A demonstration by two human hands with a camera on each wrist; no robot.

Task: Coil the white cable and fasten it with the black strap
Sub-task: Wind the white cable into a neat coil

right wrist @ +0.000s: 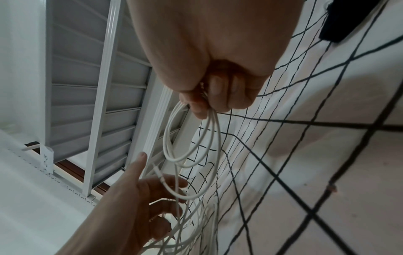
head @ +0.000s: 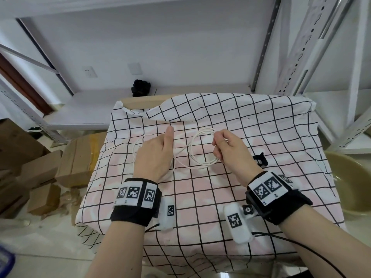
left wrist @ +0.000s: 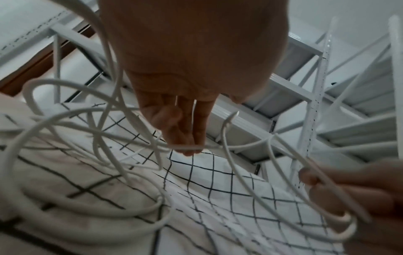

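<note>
The white cable hangs partly coiled above the checked cloth. My right hand pinches several loops together at the coil's right side; in the right wrist view its fingers curl round the bundled cable. My left hand is beside the coil on the left, thumb stuck out, fingers straight. Its fingertips touch a loose strand of cable without closing on it. More slack loops lie under and left of that hand. The black strap lies on the cloth just right of my right hand.
The cloth covers a small table with a bare wooden strip at its far left edge. White metal shelving stands behind and to the right. Cardboard boxes sit on the floor to the left, a tan basin to the right.
</note>
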